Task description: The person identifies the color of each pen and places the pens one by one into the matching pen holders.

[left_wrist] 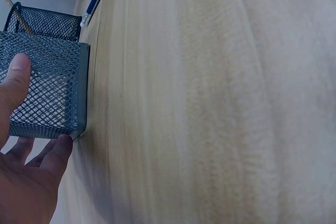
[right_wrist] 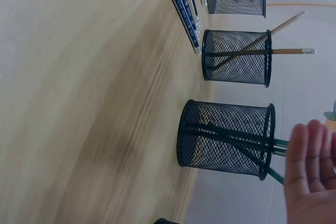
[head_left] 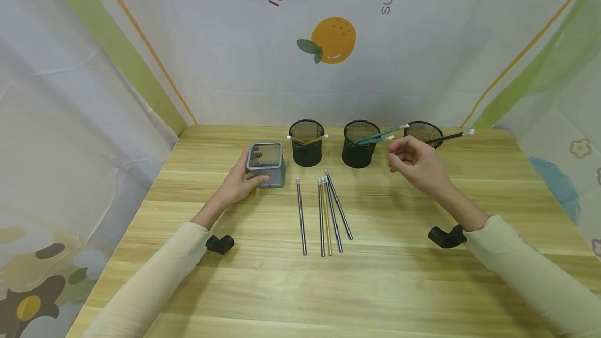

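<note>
My left hand (head_left: 235, 182) grips a square grey mesh pen holder (head_left: 273, 175) at the left, thumb across its near side. In the left wrist view the fingers curl under the edge of that holder (left_wrist: 47, 90). My right hand (head_left: 415, 163) hangs in the air with loosely bent fingers and holds nothing. It is just right of the green pencils (head_left: 375, 140), which lean out of a round black mesh cup (head_left: 358, 156). Several dark blue pencils (head_left: 302, 218) and one yellow pencil (head_left: 326, 218) lie on the table between the hands.
Another round black mesh cup (head_left: 307, 157), with two yellow pencils crossed in it, stands beside the square holder. Behind my right hand, a third cup (head_left: 422, 132) holds dark pencils (head_left: 451, 137). A printed cloth (head_left: 235, 67) hangs along the table's back edge.
</note>
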The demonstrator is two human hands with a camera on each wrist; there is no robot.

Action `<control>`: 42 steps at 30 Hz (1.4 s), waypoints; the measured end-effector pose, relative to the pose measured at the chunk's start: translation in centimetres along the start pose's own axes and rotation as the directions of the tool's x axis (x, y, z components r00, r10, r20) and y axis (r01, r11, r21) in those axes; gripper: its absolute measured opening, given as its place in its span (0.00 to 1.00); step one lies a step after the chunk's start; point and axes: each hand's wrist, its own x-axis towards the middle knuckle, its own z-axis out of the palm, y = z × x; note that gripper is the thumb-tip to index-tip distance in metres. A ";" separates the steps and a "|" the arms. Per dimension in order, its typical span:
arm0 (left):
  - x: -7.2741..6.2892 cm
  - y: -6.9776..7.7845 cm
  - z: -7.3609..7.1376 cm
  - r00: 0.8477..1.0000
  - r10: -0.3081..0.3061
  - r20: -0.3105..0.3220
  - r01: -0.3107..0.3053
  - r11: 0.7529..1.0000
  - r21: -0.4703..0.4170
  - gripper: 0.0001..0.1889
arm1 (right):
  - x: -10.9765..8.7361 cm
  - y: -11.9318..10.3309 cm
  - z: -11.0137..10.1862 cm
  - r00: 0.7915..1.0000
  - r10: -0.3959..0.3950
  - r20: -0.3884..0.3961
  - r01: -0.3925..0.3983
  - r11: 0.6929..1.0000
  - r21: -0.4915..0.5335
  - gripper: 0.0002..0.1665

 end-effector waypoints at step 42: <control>0.0 0.2 0.0 1.000 -0.006 -0.002 0.006 1.000 0.003 0.45 | 0.4 1.3 8.3 0.879 0.365 0.306 -0.247 0.899 -0.361 0.13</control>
